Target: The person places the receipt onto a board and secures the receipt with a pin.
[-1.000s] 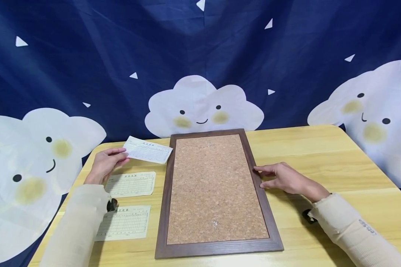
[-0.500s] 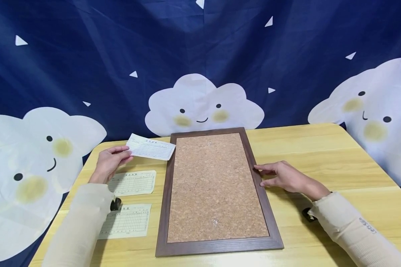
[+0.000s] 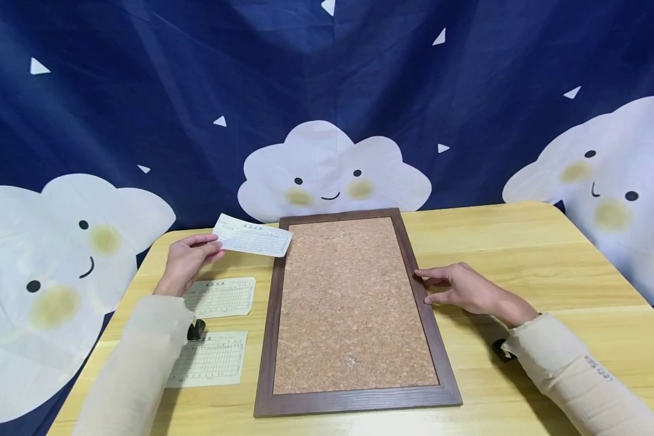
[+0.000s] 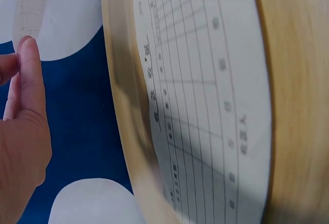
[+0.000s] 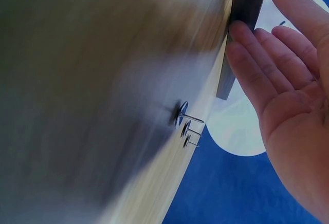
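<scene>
Head view: held slip (image 3: pixel 253 236) overlaps the cork board (image 3: pixel 354 303) at its far left corner

Our left hand (image 3: pixel 188 263) pinches the slip's left end; its long axis runs rightward. Our right hand (image 3: pixel 460 290), farther off, touches the board's right edge, thumb and fingers apart. We cannot tell whether slip and frame touch. Our left sleeve (image 3: pixel 136 357) partly hides the lying slips (image 3: pixel 223 298).

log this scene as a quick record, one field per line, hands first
left hand: pinches a printed slip at its left end
right hand: touches the right side of the corkboard
corkboard: dark frame, lying on the table
other slips: two, left of the corkboard
tacks: three, points up, right wrist view
backdrop: dark blue, smiling clouds
</scene>
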`<state>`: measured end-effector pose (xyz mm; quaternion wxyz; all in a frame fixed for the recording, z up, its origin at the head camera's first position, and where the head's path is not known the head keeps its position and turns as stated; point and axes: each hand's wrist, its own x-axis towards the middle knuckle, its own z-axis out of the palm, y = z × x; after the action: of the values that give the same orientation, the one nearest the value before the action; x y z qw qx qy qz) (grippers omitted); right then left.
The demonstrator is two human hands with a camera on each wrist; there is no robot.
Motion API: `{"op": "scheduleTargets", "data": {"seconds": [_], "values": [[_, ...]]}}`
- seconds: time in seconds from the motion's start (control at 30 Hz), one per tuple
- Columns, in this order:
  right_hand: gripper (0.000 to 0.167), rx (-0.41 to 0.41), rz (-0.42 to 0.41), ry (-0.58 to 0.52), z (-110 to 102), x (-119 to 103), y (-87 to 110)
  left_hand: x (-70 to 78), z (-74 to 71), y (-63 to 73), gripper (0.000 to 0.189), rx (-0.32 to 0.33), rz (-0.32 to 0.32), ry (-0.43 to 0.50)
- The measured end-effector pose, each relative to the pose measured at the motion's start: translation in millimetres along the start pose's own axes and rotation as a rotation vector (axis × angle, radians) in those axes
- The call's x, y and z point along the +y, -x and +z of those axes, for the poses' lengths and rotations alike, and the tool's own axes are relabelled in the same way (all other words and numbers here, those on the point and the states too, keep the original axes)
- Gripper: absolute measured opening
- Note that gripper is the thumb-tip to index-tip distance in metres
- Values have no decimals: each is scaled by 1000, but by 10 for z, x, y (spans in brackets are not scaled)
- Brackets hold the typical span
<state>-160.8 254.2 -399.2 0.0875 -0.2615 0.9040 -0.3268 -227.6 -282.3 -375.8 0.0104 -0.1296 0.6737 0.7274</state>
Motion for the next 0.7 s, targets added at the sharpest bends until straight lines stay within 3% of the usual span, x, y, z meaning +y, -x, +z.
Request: {"op": "scheduleTargets", "data": {"seconds": [0.27,0.7], "values": [[57,-6,7,-13,1,-2,3,8,100,28,32,9,24,-40],[56,-8,15,-12,-8,-29,-19,-20,237,46,35,-12,40,-4]]}}
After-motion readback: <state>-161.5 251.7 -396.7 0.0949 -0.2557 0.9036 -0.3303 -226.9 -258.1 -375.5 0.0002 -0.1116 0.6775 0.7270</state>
